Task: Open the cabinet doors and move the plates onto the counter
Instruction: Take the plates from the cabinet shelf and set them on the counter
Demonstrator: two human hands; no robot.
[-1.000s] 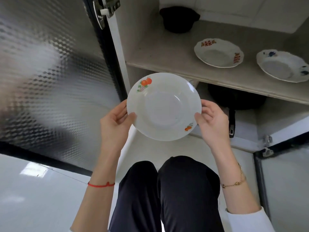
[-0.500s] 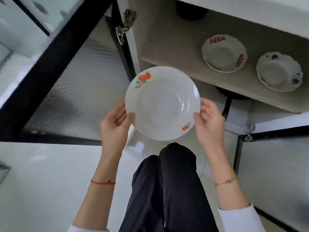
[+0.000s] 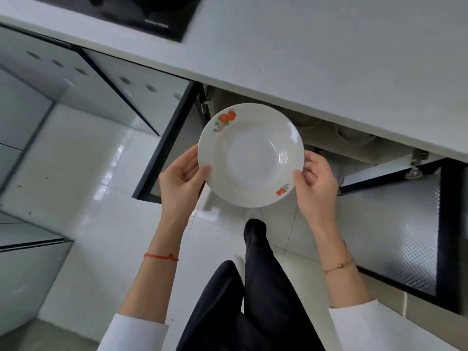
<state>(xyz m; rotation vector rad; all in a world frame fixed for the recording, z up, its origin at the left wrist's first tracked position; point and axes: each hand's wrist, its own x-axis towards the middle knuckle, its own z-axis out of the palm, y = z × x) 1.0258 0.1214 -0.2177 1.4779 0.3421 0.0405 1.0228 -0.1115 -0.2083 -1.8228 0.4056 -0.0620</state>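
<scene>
A white deep plate with orange fruit prints (image 3: 250, 154) is held level in front of the open cabinet, below the counter edge. My left hand (image 3: 181, 177) grips its left rim, thumb on top. My right hand (image 3: 315, 182) grips the right rim the same way. The grey counter (image 3: 316, 54) runs across the top of the view. Under it the cabinet stands open, with its left door (image 3: 167, 145) and right door (image 3: 395, 236) swung out. Two more plates (image 3: 354, 136) show faintly on the shelf inside, mostly hidden by the counter.
A black cooktop (image 3: 141, 13) sits in the counter at the top left. Glass-fronted cabinet panels (image 3: 76, 79) line the left side. My dark-trousered legs (image 3: 253, 287) stand on the glossy white tile floor (image 3: 88, 198) between the open doors.
The view has risen from inside the cabinet to above the counter. The plate came up and out with both hands still on its rim. The shelf plates are now nearly hidden.
</scene>
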